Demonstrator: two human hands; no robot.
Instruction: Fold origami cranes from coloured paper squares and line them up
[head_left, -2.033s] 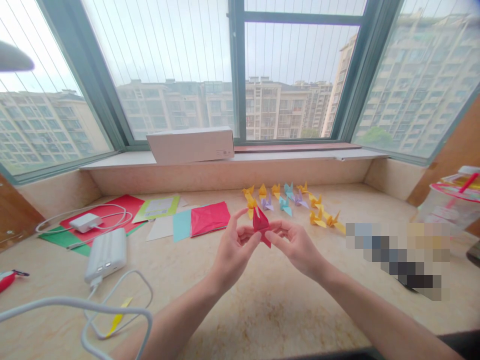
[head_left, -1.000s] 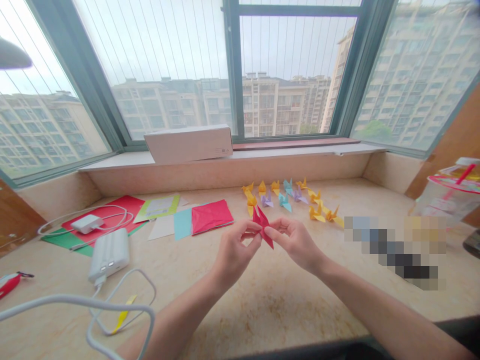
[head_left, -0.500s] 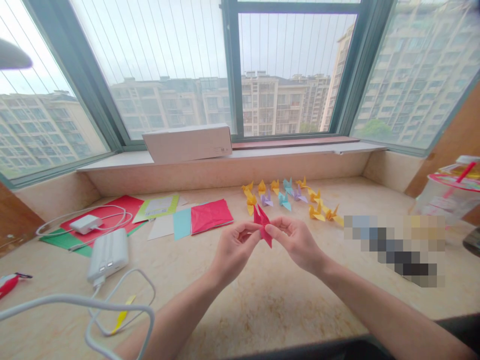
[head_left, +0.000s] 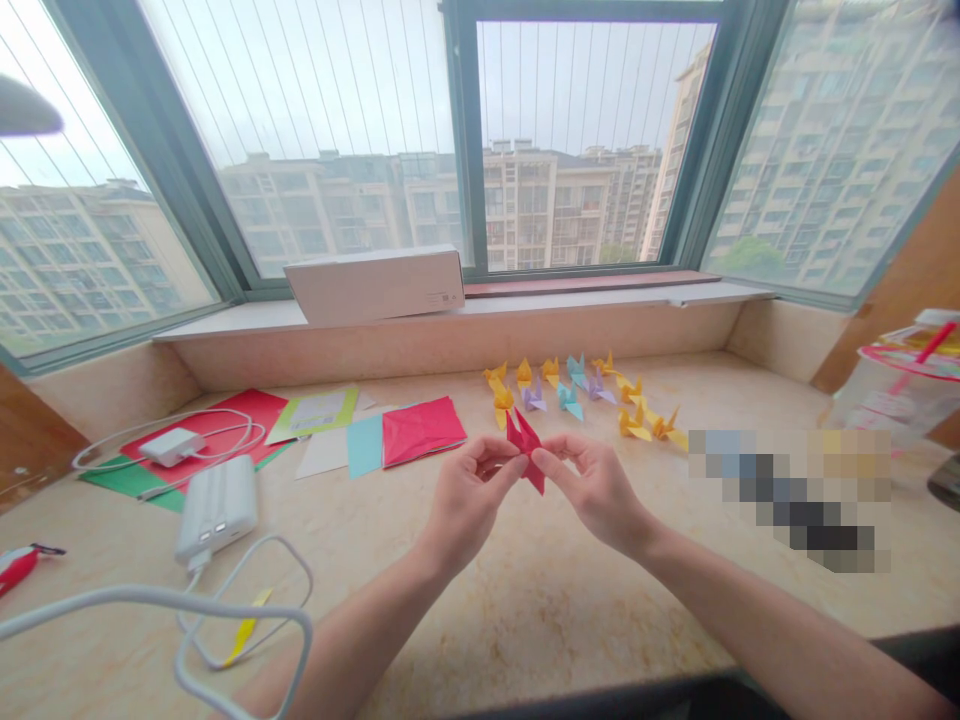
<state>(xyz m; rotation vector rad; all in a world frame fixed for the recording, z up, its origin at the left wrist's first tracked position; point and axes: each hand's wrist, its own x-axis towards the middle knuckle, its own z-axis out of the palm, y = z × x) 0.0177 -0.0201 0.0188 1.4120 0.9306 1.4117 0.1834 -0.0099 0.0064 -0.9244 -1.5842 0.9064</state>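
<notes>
A red folded paper piece [head_left: 523, 432] with pointed ends is held up between both hands over the stone counter. My left hand [head_left: 474, 492] pinches its left side with thumb and fingers. On the other side, my right hand [head_left: 592, 485] is closed on it, the thumb pressed near its middle. Fingertips cover part of the folds. Just beyond the hands stand several finished paper cranes, among them a yellow crane [head_left: 635, 427], a light blue crane [head_left: 569, 402] and a purple crane [head_left: 534, 397].
Left of the hands lie red paper sheets [head_left: 424, 432], a light blue sheet [head_left: 365, 447] and a white power bank [head_left: 217, 510] with cables. A white box [head_left: 376, 286] rests on the window ledge. A plastic cup [head_left: 900, 390] with a red straw stands at right.
Both hands keep their pinch on the red folded paper, which has shifted only very slightly. Everything else stays in place.
</notes>
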